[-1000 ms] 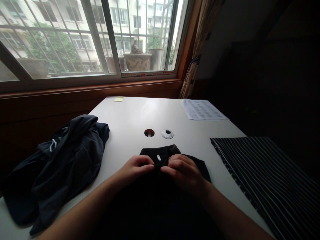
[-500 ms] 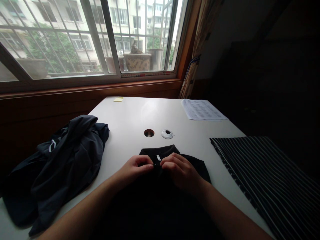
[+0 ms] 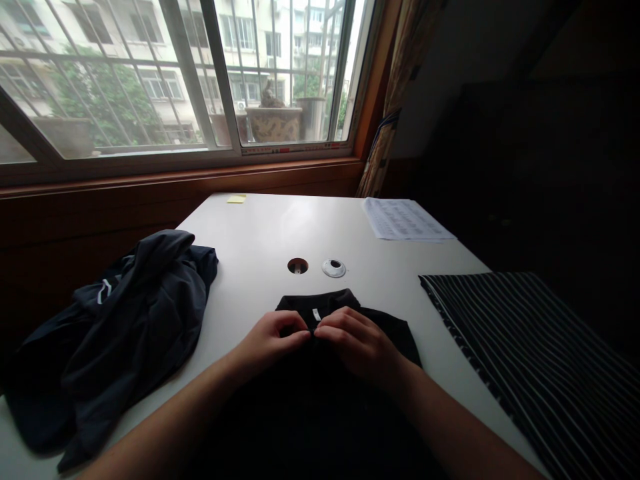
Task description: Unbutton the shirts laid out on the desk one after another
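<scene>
One black shirt is pinched near its collar by left hand and right hand. Its edges could be dropped if either pinch is loosened.

From my head, one camera looks forward and down over the table, with the window at eleven o'clock. It sits near enough that my left hand and right hand show large around six, my forearms cut off at eight and four.
</scene>
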The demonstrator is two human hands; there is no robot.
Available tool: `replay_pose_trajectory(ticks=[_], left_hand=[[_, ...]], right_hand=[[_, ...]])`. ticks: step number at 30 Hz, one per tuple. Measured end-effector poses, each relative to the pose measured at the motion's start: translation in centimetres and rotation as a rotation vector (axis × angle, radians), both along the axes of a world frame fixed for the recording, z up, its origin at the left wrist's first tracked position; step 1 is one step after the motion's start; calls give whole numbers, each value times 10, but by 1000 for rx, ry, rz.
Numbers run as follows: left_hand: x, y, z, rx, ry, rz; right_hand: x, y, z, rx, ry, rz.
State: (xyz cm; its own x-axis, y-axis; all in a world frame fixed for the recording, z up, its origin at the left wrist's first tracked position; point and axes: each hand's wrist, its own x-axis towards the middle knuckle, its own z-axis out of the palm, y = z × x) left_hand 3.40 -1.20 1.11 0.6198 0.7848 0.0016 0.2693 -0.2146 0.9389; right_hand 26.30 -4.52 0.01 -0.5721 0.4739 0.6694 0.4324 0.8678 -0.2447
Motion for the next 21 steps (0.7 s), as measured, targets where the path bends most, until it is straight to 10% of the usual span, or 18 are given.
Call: replay_pose_trajectory(ticks=[21], left_hand=[[-2,2,0,-31,-29,68]], right_hand=[[-1,-1,-2,-47,-4,-79]])
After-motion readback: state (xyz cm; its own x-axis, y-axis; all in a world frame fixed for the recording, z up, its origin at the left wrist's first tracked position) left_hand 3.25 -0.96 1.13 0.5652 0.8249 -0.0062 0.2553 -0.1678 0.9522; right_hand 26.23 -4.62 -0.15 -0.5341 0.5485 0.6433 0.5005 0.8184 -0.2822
